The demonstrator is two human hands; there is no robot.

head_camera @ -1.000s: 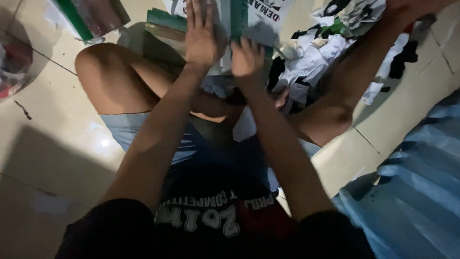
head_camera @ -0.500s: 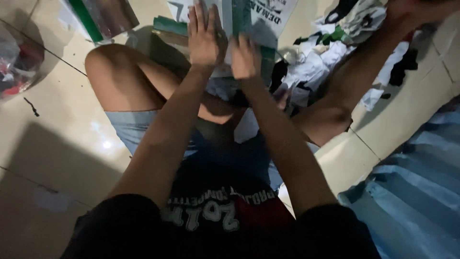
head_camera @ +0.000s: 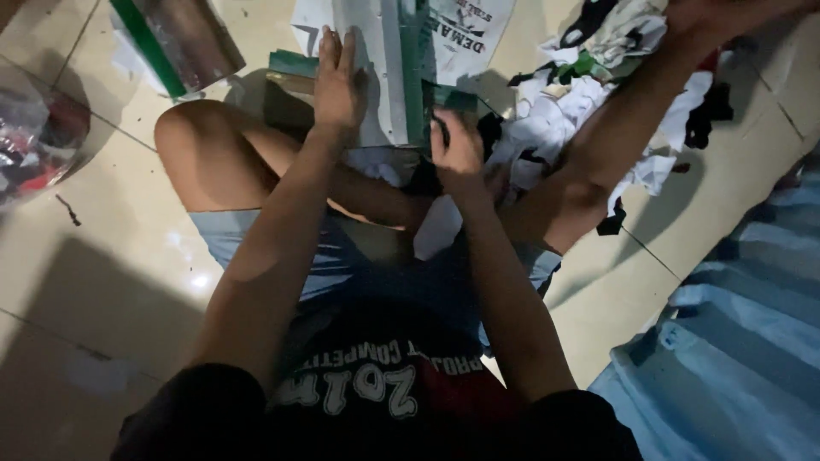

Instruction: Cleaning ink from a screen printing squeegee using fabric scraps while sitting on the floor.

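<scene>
Pale floor tiles [head_camera: 102, 256] lie under you as you sit cross-legged, and on them, just beyond your shins, rests the white sheet with green edging [head_camera: 384, 77], the thing both hands work on. Your left hand [head_camera: 336, 81] lies flat on that sheet, fingers straight and together, pressing it down without gripping. Your right hand [head_camera: 457, 149] sits at the sheet's near right corner, fingers curled around something small and dark; you cannot tell from this view what it is or how firmly it is held. Touching the sheet's far right edge is a white printed bag [head_camera: 470, 34]. Right of the sheet, a heap of white, black and green fabric scraps [head_camera: 589, 111] spreads past your right knee. Left of the sheet lies a shiny green-edged packet [head_camera: 179, 43], and farther left a clear bag of scraps [head_camera: 34, 137]. Well right of the sheet, blue striped cloth [head_camera: 735, 341] covers the floor.
</scene>
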